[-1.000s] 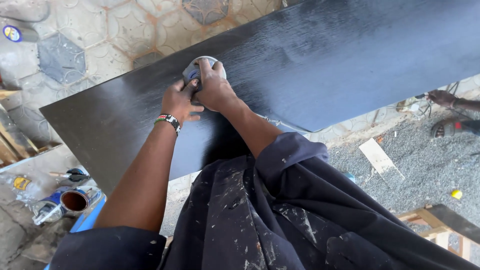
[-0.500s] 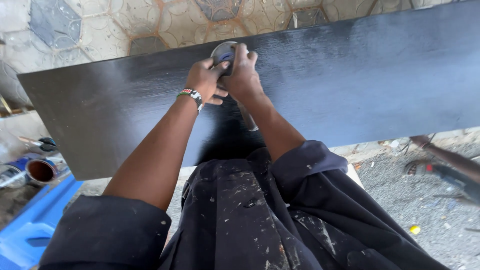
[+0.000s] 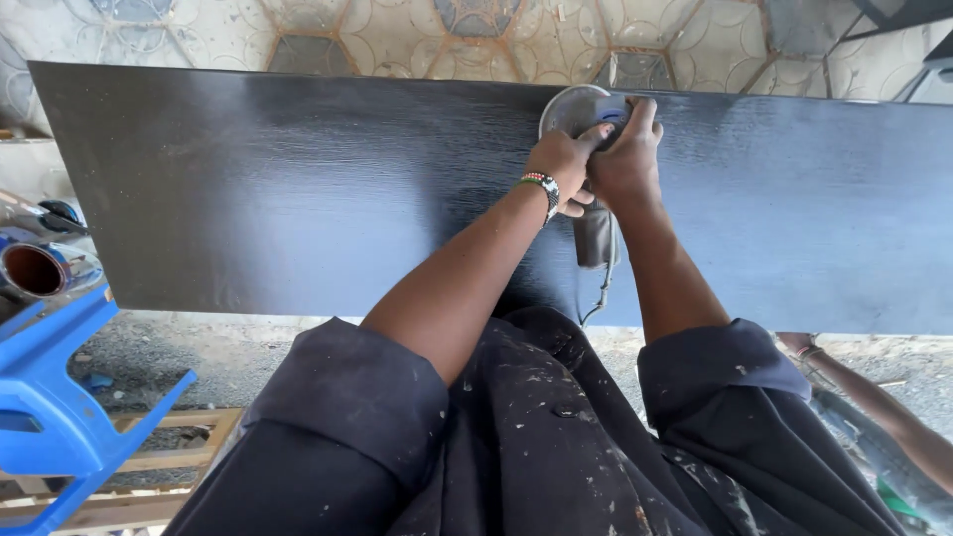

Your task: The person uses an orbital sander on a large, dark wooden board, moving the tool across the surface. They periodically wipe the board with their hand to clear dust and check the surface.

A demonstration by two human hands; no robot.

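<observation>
Both hands clenched on grey power sander [image 3: 581, 111]: left hand [image 3: 562, 164] over body, right hand [image 3: 625, 159] beside it. Sander pressed on black board [image 3: 298, 189], near far edge. Open tin [image 3: 40, 270] (contents unclear) well left, above blue stool [image 3: 60, 397].

grey round sander [image 3: 579, 111] | flat on black board [image 3: 298, 189] | far edge

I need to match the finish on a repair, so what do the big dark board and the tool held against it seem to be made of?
The dark board looks like wood or wood veneer, stained or painted black: fine straight grain lines show under a soft sheen. The round sander, gripped by the left hand and right hand, seems to have a grey plastic housing, matte and moulded; whether any part is metal cannot be told.
</observation>
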